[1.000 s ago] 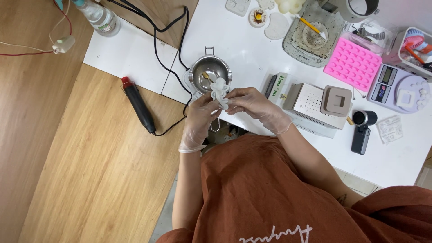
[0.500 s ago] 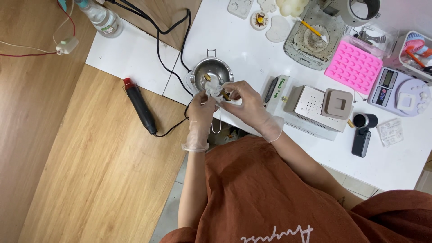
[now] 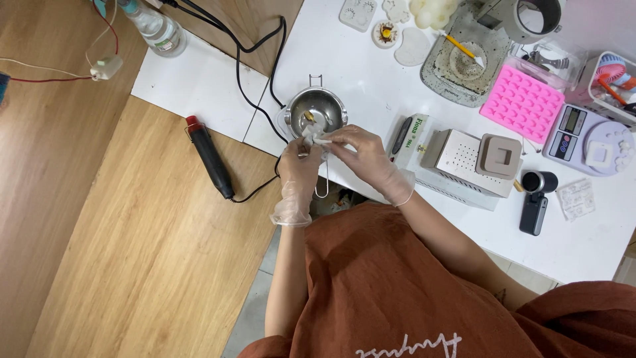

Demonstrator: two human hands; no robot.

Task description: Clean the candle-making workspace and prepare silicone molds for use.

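With your gloved left hand [image 3: 299, 167] and right hand [image 3: 361, 154] both pinching the small white wad [image 3: 317, 139] over the round steel pot's [image 3: 317, 110] rim, grip firmly and work slowly

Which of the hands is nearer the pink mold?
Right. The right hand is beside the metal pot, on the side toward the pink mold; the left hand is farther away, beyond it.

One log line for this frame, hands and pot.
left hand: holds small white piece | right hand: pinches same piece | location: over metal melting pot rim
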